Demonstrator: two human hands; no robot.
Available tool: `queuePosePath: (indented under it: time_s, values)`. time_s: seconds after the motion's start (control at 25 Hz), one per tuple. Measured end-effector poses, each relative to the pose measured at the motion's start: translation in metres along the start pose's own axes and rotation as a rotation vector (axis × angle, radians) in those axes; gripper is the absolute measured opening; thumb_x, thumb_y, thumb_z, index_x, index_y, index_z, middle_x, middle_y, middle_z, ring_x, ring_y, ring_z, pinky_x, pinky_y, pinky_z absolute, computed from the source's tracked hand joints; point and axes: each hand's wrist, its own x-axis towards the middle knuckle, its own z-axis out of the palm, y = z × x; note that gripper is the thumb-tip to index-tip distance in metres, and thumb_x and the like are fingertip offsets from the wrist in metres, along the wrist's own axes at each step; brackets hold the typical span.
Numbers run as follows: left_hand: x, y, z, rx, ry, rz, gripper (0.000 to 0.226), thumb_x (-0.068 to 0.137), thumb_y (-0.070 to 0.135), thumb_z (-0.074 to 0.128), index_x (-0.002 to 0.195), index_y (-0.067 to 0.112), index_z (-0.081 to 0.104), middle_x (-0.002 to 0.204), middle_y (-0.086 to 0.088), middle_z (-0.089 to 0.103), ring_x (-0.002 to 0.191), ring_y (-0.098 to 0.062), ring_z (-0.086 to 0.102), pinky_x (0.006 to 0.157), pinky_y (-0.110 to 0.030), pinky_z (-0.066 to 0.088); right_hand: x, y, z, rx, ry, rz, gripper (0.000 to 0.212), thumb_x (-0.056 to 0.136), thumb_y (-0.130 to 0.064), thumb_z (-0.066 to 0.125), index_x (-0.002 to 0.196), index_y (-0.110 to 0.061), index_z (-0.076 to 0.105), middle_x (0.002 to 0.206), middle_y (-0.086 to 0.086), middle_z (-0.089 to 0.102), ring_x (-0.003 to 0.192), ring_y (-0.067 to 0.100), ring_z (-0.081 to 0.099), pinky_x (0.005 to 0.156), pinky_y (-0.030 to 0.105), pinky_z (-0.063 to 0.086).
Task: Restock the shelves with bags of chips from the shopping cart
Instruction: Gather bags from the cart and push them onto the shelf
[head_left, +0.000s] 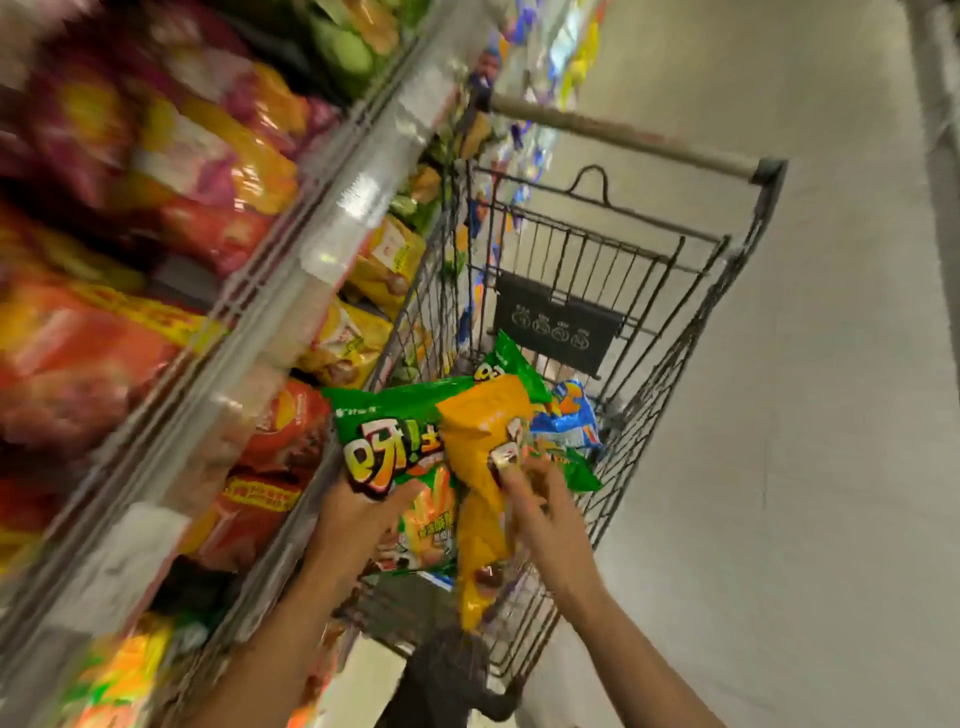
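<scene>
Along the left runs a set of shelves (291, 270), its metal edge slanting across the view, packed with bags in red, orange and yellow; most of them are blurred, though a red bag (280, 441) and a few yellow ones just beside the cart can be made out. Right of the shelves stands a wire shopping cart (691, 332), its handle bar at the far end and a dark folded flap with small printed symbols hanging inside. Over the near end of the cart, the left hand (358, 519) grips a green bag of chips (389, 431) by its lower edge, thumb curled over the front, holding it up close to the shelf edge. Touching it on the right, an orange bag of chips (483, 467) hangs lengthwise, pinched about midway along its side by the fingers of the right hand (540, 514). Behind these two, in the cart's basket, lie another green bag (511, 364) and a blue bag (571, 415). To the right of the cart stretches pale grey floor (805, 467).
</scene>
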Motion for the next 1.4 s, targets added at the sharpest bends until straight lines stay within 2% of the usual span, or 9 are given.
queuePosePath:
  time_s: [0.16,0.24,0.32,0.52,0.68,0.8,0.96,1.16,1.4]
  values:
    - [-0.075,0.015,-0.016,-0.152,0.045,0.018,0.047,0.066,0.044,0.089,0.109,0.044,0.07,0.098,0.026,0.076,0.089,0.005,0.071,0.066,-0.021,0.052,-0.03,-0.019,-0.04,-0.012,-0.107,-0.099,0.019,0.095,-0.029,0.068,0.113,-0.025,0.065,0.106,0.004,0.072,0.096,0.024,0.067,0.087,0.032,0.058]
    - [-0.118,0.012,-0.02,-0.143,0.105,0.062,0.044,0.067,0.046,0.09,0.105,0.053,0.069,0.095,0.026,0.076,0.082,0.007,0.07,0.065,-0.023,0.052,-0.053,-0.019,-0.056,-0.109,-0.192,-0.089,0.063,0.08,-0.041,0.081,0.135,-0.032,0.051,0.126,0.002,0.063,0.112,0.021,0.062,0.101,0.043,0.053]
    - [-0.155,0.007,-0.016,-0.153,0.145,0.096,0.041,0.065,0.047,0.091,0.101,0.053,0.072,0.094,0.027,0.076,0.083,0.008,0.071,0.064,-0.014,0.052,-0.075,-0.013,-0.069,-0.076,-0.325,-0.047,0.097,0.062,-0.061,0.087,0.143,-0.055,0.034,0.136,-0.019,0.058,0.121,0.007,0.061,0.1,0.034,0.054]
    - [-0.233,-0.005,-0.02,-0.189,0.158,0.092,0.048,0.064,0.056,0.089,0.108,0.059,0.068,0.106,0.03,0.073,0.096,0.01,0.068,0.074,-0.015,0.053,-0.127,-0.003,-0.075,-0.087,-0.481,-0.013,0.096,0.047,-0.077,0.084,0.132,-0.05,0.048,0.127,-0.013,0.067,0.111,0.011,0.069,0.097,0.041,0.056]
    - [-0.284,-0.008,-0.042,-0.15,0.249,0.126,0.047,0.071,0.056,0.084,0.113,0.059,0.065,0.111,0.028,0.073,0.1,0.01,0.068,0.08,-0.019,0.051,-0.173,-0.009,-0.061,-0.097,-0.463,-0.109,0.082,0.05,-0.076,0.082,0.122,-0.053,0.05,0.114,-0.021,0.07,0.096,-0.004,0.069,0.079,0.022,0.055]
    - [-0.319,-0.006,-0.056,-0.158,0.335,0.12,0.043,0.074,0.05,0.085,0.108,0.064,0.063,0.107,0.03,0.073,0.098,0.005,0.069,0.082,-0.03,0.055,-0.206,-0.019,-0.053,-0.131,-0.473,-0.194,0.082,0.059,-0.071,0.082,0.129,-0.046,0.048,0.118,-0.021,0.069,0.104,0.001,0.068,0.089,0.03,0.056]
    - [-0.356,-0.005,-0.079,-0.166,0.394,0.163,0.042,0.077,0.043,0.084,0.116,0.044,0.069,0.109,0.019,0.076,0.103,-0.006,0.071,0.095,-0.043,0.054,-0.244,-0.039,-0.041,-0.173,-0.479,-0.285,0.061,0.068,-0.061,0.083,0.116,-0.053,0.045,0.101,-0.043,0.063,0.091,-0.019,0.063,0.068,0.004,0.049]
    - [-0.418,-0.005,-0.126,-0.057,0.513,0.248,0.052,0.07,0.062,0.079,0.114,0.037,0.067,0.089,0.028,0.074,0.084,0.009,0.068,0.071,-0.018,0.049,-0.305,-0.057,-0.011,-0.228,-0.497,-0.376,0.085,0.064,-0.075,0.077,0.133,-0.045,0.038,0.119,-0.022,0.063,0.107,0.002,0.063,0.084,0.024,0.052]
    - [-0.5,-0.003,-0.193,-0.116,0.599,0.347,0.051,0.07,0.059,0.084,0.115,0.045,0.065,0.085,0.029,0.073,0.081,0.002,0.068,0.073,-0.038,0.058,-0.399,-0.084,0.02,-0.224,-0.464,-0.515,0.089,0.053,-0.088,0.073,0.128,-0.049,0.044,0.114,-0.023,0.065,0.108,0.007,0.065,0.086,0.032,0.055]
